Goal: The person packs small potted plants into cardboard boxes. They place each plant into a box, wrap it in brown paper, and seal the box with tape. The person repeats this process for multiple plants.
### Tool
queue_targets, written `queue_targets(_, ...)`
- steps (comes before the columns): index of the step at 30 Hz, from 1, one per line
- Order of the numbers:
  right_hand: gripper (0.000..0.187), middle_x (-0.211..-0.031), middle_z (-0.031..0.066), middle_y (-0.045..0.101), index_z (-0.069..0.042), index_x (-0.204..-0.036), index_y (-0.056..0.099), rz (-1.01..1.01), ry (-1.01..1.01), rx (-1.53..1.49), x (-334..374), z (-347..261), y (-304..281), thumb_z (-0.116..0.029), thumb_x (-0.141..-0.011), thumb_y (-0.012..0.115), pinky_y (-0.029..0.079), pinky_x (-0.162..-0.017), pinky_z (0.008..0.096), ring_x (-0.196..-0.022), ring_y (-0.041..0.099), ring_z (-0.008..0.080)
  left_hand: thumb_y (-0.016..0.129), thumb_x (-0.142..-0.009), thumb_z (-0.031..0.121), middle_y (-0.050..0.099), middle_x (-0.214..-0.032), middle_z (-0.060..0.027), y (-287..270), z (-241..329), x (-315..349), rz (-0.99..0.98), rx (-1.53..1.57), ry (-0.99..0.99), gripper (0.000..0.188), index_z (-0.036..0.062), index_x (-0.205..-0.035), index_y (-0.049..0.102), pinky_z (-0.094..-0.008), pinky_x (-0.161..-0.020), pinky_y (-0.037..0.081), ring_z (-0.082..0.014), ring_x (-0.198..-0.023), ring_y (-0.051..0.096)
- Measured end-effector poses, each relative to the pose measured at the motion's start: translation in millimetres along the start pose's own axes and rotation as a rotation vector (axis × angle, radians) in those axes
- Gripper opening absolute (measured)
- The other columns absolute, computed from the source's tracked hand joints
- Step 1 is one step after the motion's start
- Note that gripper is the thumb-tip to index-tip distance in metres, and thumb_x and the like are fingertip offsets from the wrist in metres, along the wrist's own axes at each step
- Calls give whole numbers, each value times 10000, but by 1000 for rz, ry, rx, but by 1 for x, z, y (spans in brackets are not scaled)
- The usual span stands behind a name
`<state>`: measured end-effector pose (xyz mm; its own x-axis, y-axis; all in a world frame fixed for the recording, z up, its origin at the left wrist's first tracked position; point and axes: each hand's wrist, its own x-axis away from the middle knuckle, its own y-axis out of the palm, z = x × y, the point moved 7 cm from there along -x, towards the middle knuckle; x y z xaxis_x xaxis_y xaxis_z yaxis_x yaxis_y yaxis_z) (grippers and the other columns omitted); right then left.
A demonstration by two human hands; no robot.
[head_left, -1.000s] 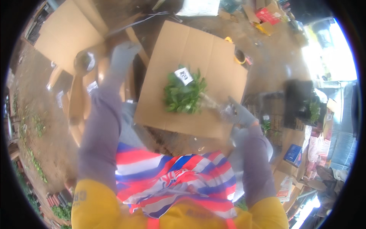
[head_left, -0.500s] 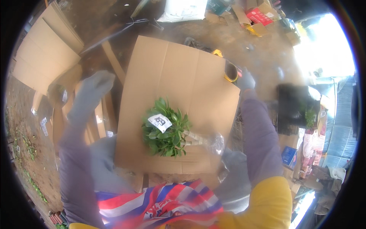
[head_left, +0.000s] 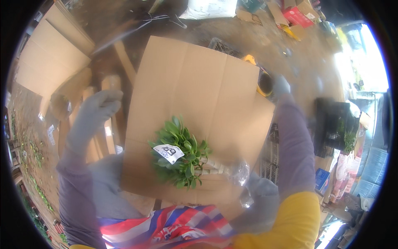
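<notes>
A flat cardboard sheet lies before me, over my legs. On its near part a leafy green plant rests on its side, its pale stems pointing right. A white printed label sits on the leaves. Clear plastic wrap covers the stem end. My gloved left hand hangs left of the sheet, its fingers curled, with nothing visible in them. Beyond the sheet's right edge, my gloved right hand is at a yellow-and-black tape dispenser, seemingly closed on its handle; blur hides the fingers.
Folded cardboard leans at the far left. Dark plastic crates stand at the right, with a blue box nearer me. A white sack and a red box lie on the ground at the back.
The whole view has shifted, so most things sit farther right. My left hand has come lower and nearer to me. The right hand remains beside the tape dispenser.
</notes>
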<state>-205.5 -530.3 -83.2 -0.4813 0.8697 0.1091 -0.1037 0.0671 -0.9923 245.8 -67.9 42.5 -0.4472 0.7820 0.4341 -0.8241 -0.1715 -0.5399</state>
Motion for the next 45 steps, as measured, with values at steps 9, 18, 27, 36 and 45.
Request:
queue_targets(9, 447, -950, 111, 655, -117, -1427, 517, 411, 233, -367, 28, 73, -18, -183, -985, 537, 500, -636, 396, -720, 601, 230, 648, -948, 193, 698, -1175, -66, 3, -66, -48, 86, -277, 143, 375, 22, -1282, 651, -316, -903, 517, -177, -1077, 646)
queue_targets(18, 638, -1127, 76, 652, -101, -1573, 306, -234, 24, -1117, 189, -223, -183, -139, -983, 547, 451, -531, 282, -598, 528, 122, 643, -909, 448, 728, -1008, -177, 53, -95, -150, 175, -74, 376, 458, 12, -1024, 722, -402, -873, 525, -378, -978, 675)
queue_targets(27, 674, -995, 135, 619, -185, -1590, 282, -432, -28, -1036, 187, -389, -149, -109, -967, 526, 487, -496, 313, -556, 544, 163, 666, -906, 495, 719, -1100, -227, 89, -82, -202, 71, 226, 268, 604, -55, -1153, 690, -357, -891, 523, -309, -1026, 693)
queue_targets(36, 678, -1134, 230, 638, -156, -1548, 253, -433, 118, -790, 94, -438, -113, -130, -926, 522, 560, -678, 431, -924, 689, 351, 702, -898, 340, 717, -1159, -161, 88, -62, -237, 138, 666, 331, 493, -28, -1226, 665, -330, -881, 520, -244, -1033, 691)
queue_targets(45, 960, -1129, 264, 676, -26, -1541, 159, -356, 3, -428, 34, -458, -72, -59, -758, 713, 554, -830, 438, -1002, 693, 415, 722, -891, 301, 744, -1032, -112, 89, -42, -264, 156, 768, 297, 416, -22, -1152, 710, -305, -826, 531, -194, -925, 696)
